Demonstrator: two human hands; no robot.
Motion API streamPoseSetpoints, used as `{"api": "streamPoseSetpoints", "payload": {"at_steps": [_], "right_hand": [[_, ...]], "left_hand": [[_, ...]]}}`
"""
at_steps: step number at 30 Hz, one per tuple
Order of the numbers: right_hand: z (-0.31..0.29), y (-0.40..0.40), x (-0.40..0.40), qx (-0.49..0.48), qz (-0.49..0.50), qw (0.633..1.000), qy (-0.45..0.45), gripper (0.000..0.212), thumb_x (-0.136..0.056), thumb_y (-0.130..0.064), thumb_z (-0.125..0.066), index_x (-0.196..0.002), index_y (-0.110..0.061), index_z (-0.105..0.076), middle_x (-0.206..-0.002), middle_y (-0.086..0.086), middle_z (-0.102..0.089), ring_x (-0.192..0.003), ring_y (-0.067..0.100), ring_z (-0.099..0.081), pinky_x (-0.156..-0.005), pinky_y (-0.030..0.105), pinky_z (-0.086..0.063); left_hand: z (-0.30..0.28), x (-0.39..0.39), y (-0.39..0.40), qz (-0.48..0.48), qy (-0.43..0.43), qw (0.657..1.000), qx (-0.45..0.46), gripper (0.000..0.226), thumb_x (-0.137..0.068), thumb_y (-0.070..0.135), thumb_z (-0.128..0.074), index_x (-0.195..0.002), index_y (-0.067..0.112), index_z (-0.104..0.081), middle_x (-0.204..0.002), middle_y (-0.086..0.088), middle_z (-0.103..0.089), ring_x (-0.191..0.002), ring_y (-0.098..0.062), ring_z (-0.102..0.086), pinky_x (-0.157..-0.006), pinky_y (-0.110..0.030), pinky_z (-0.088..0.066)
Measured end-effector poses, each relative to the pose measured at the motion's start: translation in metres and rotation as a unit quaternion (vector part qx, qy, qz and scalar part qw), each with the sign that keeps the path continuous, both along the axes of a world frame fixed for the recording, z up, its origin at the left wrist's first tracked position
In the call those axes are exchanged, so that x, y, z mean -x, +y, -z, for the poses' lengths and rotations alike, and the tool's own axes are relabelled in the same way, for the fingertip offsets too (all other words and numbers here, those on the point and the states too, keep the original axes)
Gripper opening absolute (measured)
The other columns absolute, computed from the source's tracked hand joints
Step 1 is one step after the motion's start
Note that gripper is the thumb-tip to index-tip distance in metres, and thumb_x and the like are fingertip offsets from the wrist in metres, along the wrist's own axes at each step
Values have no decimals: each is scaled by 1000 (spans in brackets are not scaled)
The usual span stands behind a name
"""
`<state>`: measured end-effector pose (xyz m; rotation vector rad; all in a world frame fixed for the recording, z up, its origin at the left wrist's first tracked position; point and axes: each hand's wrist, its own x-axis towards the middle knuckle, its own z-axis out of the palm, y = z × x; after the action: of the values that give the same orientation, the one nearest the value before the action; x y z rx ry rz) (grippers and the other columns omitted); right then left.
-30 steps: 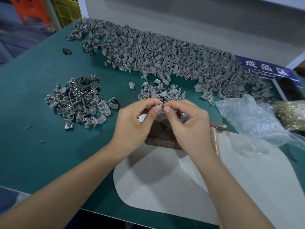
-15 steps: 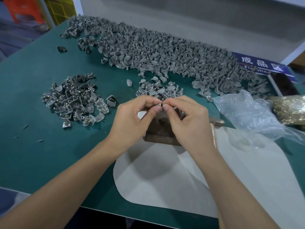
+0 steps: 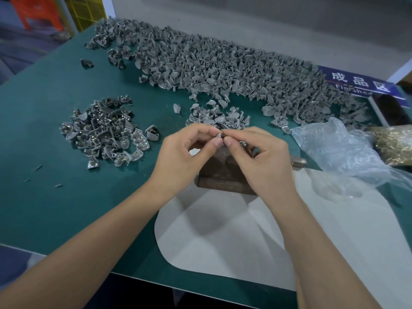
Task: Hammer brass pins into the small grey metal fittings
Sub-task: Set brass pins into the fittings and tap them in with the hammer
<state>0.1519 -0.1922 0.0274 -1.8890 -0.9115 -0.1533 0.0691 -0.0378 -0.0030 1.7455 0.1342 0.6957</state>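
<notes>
green mat (image 3: 55,208), curved grey fittings (image 3: 223,70)

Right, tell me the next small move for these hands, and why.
Probably set the fitting down on the dark block just beneath. The left hand pinches it while the right hand works at it with its fingertips, apparently seating a pin, and neither hand holds a hammer.
</notes>
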Motion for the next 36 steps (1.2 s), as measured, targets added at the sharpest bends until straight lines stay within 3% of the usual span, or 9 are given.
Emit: {"api": "streamPoseSetpoints", "payload": {"at_steps": [5, 9, 12, 15, 19, 21, 24, 29, 36], "right_hand": [[-17, -29, -3, 46, 67, 996, 26, 19, -100, -31, -69, -116, -35, -78, -102, -22, -76, -80, 6, -67, -75, 24, -55], [-20, -73, 16, 242, 233, 942, 3, 12, -100, -45, -58, -101, -40, -69, -93, -16, -71, -81, 13, -64, -67, 34, -47], [-11, -92, 40, 420, 296, 857, 33, 35, -99, -58, -50, -119, -31, -60, -99, -3, -58, -92, 32, -66, -66, 38, -39], [0, -95, 50, 494, 268, 823, 82, 37, -104, -53, -46, -122, -21, -53, -99, -1, -47, -95, 34, -64, -68, 40, -39], [-2, -101, 38, 304, 236, 895, 226, 21, -109, -27, -45, -104, -13, -60, -88, 9, -60, -65, 28, -66, -58, 49, -56], [-13, -102, 43, 122, 229, 906, 335, 19, -110, -25, -47, -106, -18, -64, -81, 3, -57, -50, 11, -56, -39, 34, -48], [-29, -97, 59, -77, 147, 895, 415, 22, -109, -30, -50, -108, -27, -73, -81, -2, -62, -47, 9, -41, -37, 18, -31], [-37, -80, 83, -23, -9, 891, 453, 25, -110, -33, -49, -115, -34, -73, -70, 2, -51, -45, 11, -32, -44, 15, -32], [-33, -68, 91, -53, -16, 888, 456, 31, -105, -40, -50, -130, -43, -69, -68, -1, -47, -44, 10, -30, -42, 14, -31]], "left_hand": [[-3, 1, 3, -11, 27, 997, -69, 7, -93, 23, -74, -99, 28, -74, -86, 10, -62, -78, -6, -57, -77, -19, -45], [-2, 2, 1, 43, 84, 987, -132, 7, -90, 23, -77, -95, 27, -77, -90, 13, -56, -87, -1, -56, -80, -10, -38], [-3, 3, 4, 56, 87, 976, -191, 5, -90, 24, -75, -94, 26, -77, -92, 12, -59, -93, -6, -57, -83, -19, -43], [-4, 2, 10, 43, 86, 969, -229, 5, -88, 25, -79, -92, 26, -80, -90, 11, -61, -90, -8, -58, -86, -43, -49], [-4, 1, 10, 36, 82, 971, -223, 5, -86, 25, -80, -91, 25, -81, -86, 13, -61, -86, -7, -56, -86, -49, -49], [-4, 2, 9, 35, 78, 972, -218, 4, -86, 22, -81, -89, 24, -81, -84, 12, -60, -83, -7, -55, -84, -45, -50], [-6, 1, 9, 40, 79, 973, -212, 1, -86, 22, -81, -86, 23, -80, -81, 12, -58, -82, -7, -53, -81, -38, -49], [-9, 2, 14, 67, 86, 971, -211, 2, -86, 19, -82, -87, 20, -81, -77, 10, -58, -77, -6, -52, -75, -35, -48], [-7, 1, 16, 72, 89, 973, -203, 3, -86, 17, -81, -84, 19, -80, -77, 4, -59, -77, -12, -54, -74, -35, -47]]}}
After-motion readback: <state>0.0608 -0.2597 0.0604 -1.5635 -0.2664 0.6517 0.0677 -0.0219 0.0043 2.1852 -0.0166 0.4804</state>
